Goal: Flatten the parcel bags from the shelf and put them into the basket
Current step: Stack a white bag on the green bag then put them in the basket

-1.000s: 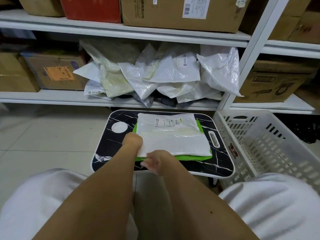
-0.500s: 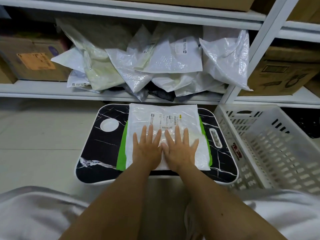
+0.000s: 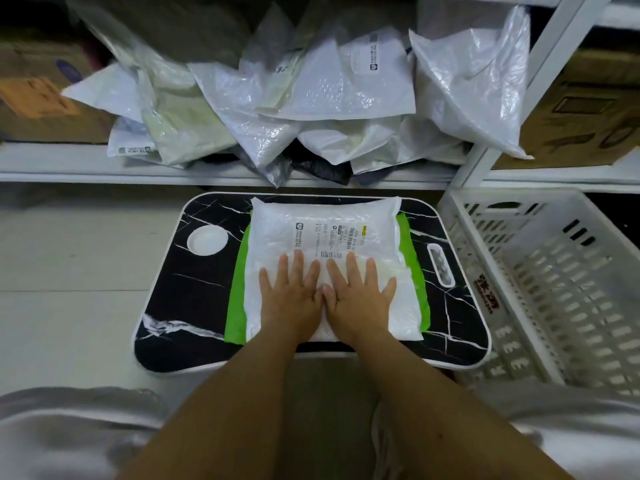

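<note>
on the black marble-pattern lap table (image 3: 173,306), a white plastic parcel bag (image 3: 325,230) lies over a green bag (image 3: 237,299); left hand (image 3: 291,299) and right hand (image 3: 356,299) press it, fingers spread flat.

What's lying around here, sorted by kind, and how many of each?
Parcel bag being pressed flat on the table: 1
Green mat under it: 1
Black marbled lap table: 1
White plastic basket: 1
Heap of parcel bags on the shelf: 1 heap, bags overlap too much to count
Total: 5
</note>
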The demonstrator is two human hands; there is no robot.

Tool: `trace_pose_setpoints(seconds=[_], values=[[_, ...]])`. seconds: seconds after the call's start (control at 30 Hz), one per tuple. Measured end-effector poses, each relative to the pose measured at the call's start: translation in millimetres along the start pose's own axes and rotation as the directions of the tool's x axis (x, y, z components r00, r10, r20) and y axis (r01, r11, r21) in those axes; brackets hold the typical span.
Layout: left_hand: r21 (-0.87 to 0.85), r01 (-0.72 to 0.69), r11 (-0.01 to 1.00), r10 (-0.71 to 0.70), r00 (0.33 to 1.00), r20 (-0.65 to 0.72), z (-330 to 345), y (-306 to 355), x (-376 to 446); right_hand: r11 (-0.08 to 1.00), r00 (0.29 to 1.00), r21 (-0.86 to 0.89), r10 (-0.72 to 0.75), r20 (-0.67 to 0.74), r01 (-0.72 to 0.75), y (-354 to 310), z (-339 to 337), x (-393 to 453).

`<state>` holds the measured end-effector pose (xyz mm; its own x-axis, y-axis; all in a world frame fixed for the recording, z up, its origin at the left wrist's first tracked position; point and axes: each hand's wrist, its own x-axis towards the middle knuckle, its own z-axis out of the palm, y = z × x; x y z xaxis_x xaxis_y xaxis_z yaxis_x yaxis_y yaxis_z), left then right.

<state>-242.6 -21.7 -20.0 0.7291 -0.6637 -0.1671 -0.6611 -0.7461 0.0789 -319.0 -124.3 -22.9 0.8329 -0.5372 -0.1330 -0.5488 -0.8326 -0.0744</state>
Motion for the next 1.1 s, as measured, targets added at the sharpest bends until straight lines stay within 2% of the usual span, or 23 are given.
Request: trace_pose_setpoints(seconds=[0.07, 0.2, 0.3, 0.47, 0.6, 0.9, 1.1], values=[[0.002, 0.012, 1.0, -0.012, 1.0, -0.024, -4.6, 0.7, 2.4, 1.0, 1.0, -0.03, 0.001, -0.025, -0.002, -0.1, -4.1, 3.6], [0.029, 0.0, 1.0, 0.007, 0.971, -0.239, -18.7, 2.0, 20.3, 0.998, 0.96, -0.051, -0.035, -0.276, 0.022, -0.9, -21.6, 24.1], [0.058, -0.018, 0.998, 0.033, 0.963, -0.267, -28.5, 3.0, 38.5, 0.995, 0.944, -0.09, -0.06, -0.326, 0.032, 3.1, -37.7, 45.9], [-0.001, -0.035, 0.999, 0.034, 0.986, -0.164, -13.4, -1.1, 45.0, 0.994, 0.989, -0.055, -0.101, -0.104, 0.096, 14.3, -21.3, 56.6], [-0.01, -0.025, 1.0, 0.024, 0.995, -0.098, -12.2, -2.2, 47.5, 0.997, 0.997, -0.021, -0.076, -0.018, 0.076, 17.3, -17.7, 61.1], [0.025, 0.004, 1.0, -0.004, 1.0, 0.002, -14.4, -2.4, 52.6, 0.998, 0.996, 0.003, -0.057, 0.064, 0.057, 16.3, -19.6, 66.2], [-0.029, 0.055, 0.998, -0.056, 0.998, -0.031, -15.5, -4.2, 55.4, 1.0, 0.998, 0.013, -0.022, 0.052, 0.021, 15.6, -19.6, 68.6]])
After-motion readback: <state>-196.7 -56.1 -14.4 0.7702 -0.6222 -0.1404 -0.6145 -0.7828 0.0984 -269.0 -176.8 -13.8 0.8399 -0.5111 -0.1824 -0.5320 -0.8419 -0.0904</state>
